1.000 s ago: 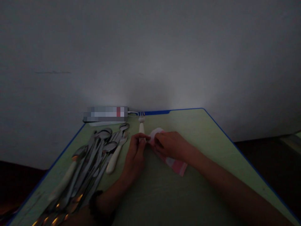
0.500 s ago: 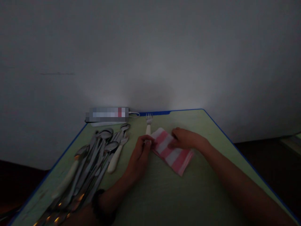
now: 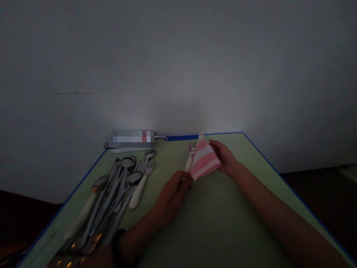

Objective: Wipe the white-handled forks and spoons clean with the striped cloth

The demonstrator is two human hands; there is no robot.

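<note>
My left hand [image 3: 173, 194] pinches the lower end of a white-handled fork [image 3: 190, 158], whose tines point toward the wall. My right hand [image 3: 225, 158] grips a pink and white striped cloth [image 3: 204, 160] and holds it up against the fork's right side. The cloth covers part of the fork's handle. Both hands are near the far middle of the green table [image 3: 212, 223].
A heap of spoons and white-handled cutlery [image 3: 111, 197] lies along the table's left side. A flat white object [image 3: 129, 143] with a cord sits at the far edge by the wall. The table has a blue rim, with dark floor beyond on both sides.
The cloth, flat on the table before, has been lifted and folded up against the fork. Both hands and the fork have shifted to the right and farther away.
</note>
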